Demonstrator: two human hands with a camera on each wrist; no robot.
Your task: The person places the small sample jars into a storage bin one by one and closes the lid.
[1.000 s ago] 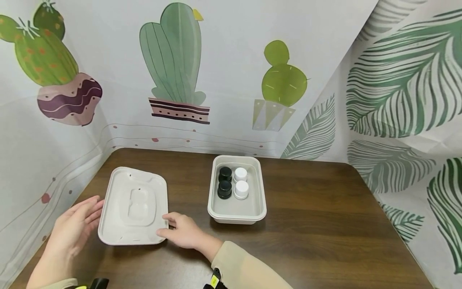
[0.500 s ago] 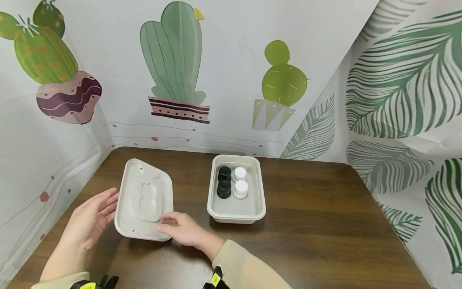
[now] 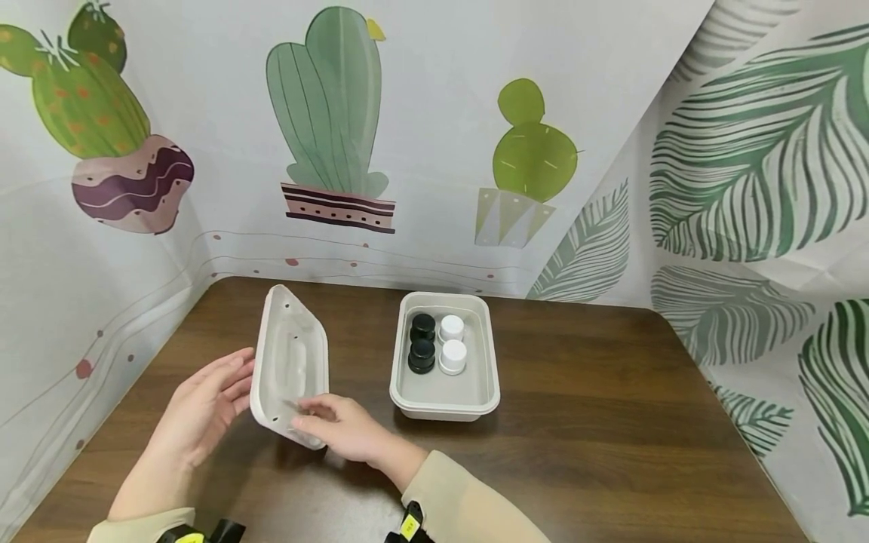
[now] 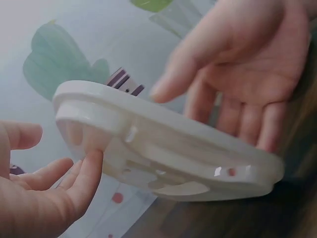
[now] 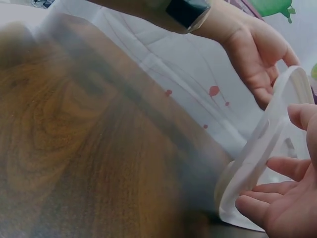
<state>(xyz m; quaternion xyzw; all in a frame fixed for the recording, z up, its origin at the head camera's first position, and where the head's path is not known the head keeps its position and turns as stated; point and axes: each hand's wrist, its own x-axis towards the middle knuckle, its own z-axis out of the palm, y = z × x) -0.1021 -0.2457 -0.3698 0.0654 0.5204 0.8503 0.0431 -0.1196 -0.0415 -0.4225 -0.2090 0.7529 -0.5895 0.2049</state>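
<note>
A shallow off-white plastic lid (image 3: 296, 354) with small holes stands steeply tilted on the left of the table, its left side raised. My left hand (image 3: 207, 407) is at the raised side, fingers extended; in the left wrist view its fingertips meet the outer face of the lid (image 4: 168, 148). On the other side is my right hand (image 3: 349, 430), with thumb and fingers apart in front of the inner face near the lower right edge. The right wrist view shows its loosely spread fingers (image 5: 285, 168) overlapping the lid (image 5: 246, 163).
An off-white rectangular container (image 3: 483, 381) stands at the table's back middle, with two black-capped items (image 3: 422, 354) and two white-capped items (image 3: 453, 356) in its left part. The brown wooden table (image 3: 611, 407) meets a cactus-and-leaf printed cloth (image 3: 434, 151) behind.
The lid's left side has risen, turning it from nearly flat to steeply tilted. My left hand has moved right and slightly up with it. My right hand has barely moved.
</note>
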